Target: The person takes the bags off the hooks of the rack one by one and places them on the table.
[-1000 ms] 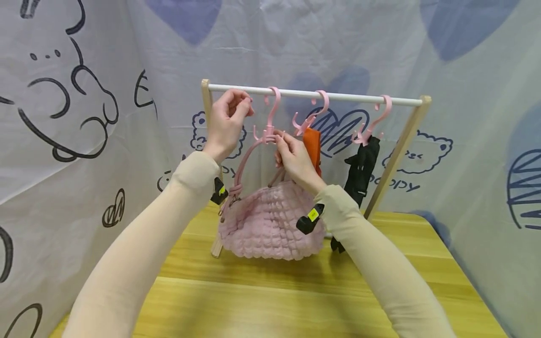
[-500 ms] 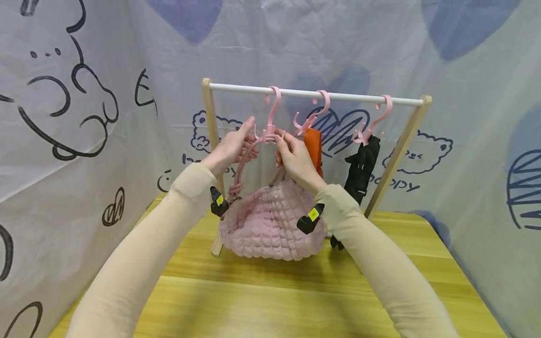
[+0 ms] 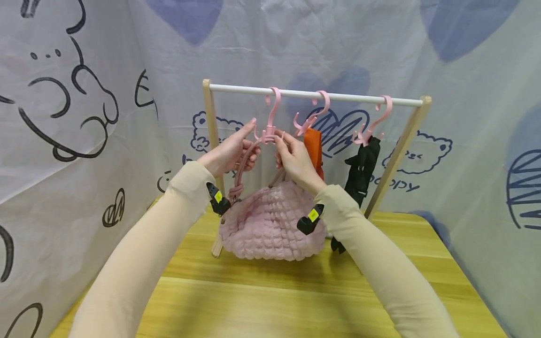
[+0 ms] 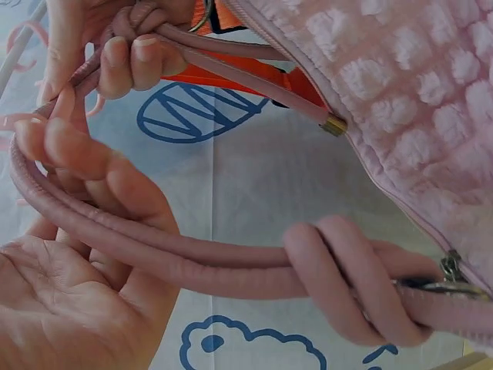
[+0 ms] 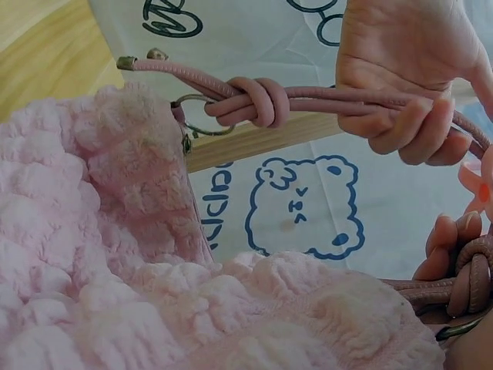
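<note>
A pink quilted bag (image 3: 272, 223) hangs by its handle (image 3: 243, 166) at the left pink hook (image 3: 274, 112). My left hand (image 3: 232, 151) is at the handle's left side, its fingers curled loosely round from behind and its thumb pointing up. The left wrist view shows the palm (image 4: 85, 301) beside the handle strands (image 4: 216, 266). With thumb and fingers my right hand (image 3: 297, 162) pinches the handle's top right at the hook's prongs. In the right wrist view the bag body (image 5: 115, 254) covers much of the picture; my right hand is partly cut off there.
A white rail (image 3: 346, 97) on wooden posts (image 3: 397, 157) carries several pink hooks. An orange item (image 3: 313, 148) hangs from the middle hook (image 3: 323, 105), a black item (image 3: 362, 169) from the right one (image 3: 384, 110). Below is a wooden table (image 3: 270, 300); a patterned cloth (image 3: 270, 42) stands behind.
My left hand has come down from near the rail to the handle's left side, its thumb now raised. The right hand and the bag have hardly moved.
</note>
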The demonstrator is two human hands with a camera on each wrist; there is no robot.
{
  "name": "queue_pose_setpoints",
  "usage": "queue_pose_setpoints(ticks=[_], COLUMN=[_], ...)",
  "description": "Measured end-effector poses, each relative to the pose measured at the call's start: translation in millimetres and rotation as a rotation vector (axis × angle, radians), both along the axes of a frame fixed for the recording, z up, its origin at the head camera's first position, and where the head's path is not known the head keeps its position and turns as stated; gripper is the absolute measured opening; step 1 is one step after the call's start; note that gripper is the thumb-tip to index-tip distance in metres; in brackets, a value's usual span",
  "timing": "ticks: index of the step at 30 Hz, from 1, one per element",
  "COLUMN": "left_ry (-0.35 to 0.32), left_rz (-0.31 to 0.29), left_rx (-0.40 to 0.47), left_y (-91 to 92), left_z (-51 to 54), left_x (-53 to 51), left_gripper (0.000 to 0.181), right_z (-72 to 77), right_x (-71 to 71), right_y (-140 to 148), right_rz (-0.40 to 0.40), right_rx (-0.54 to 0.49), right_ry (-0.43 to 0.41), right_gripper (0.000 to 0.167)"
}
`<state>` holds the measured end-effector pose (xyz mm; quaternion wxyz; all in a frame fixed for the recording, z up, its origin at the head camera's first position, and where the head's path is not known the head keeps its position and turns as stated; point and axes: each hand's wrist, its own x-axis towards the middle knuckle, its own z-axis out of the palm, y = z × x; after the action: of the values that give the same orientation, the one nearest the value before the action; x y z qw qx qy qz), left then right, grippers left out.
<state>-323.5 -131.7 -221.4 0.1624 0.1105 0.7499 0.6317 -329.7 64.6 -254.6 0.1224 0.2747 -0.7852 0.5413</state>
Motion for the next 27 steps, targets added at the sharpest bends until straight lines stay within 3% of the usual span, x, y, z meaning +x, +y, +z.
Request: queue_pose_setpoints(ticks=[7,13,21,27], left_ry=[-0.046,-0.069,-0.052,-0.035], left_rz=[-0.052,-0.062,-0.027,0.014], left_rx=[0.053,0.080,0.094,0.060], left_y=[-4.3,-3.5,-2.5,0.3], left_z=[3.3,5.0,2.3,7.3], left_x=[-1.5,0.0,2.4,1.2], left_gripper=[0.064,0.060,0.052,0.052], right_z=[-0.3,-1.4,-6.1,-3.2], right_x=[-1.3,1.5,4.0,2.2], right_y=[-0.1,-1.9,-3.6,-2.8], right_rz=[0.017,0.023,0.016,0.016], right_rx=[0.005,-0.013,-0.012,-0.018], right_ry=[0.007,0.001,-0.009,-0.001], right_gripper=[0.044,0.043,0.045,0.045])
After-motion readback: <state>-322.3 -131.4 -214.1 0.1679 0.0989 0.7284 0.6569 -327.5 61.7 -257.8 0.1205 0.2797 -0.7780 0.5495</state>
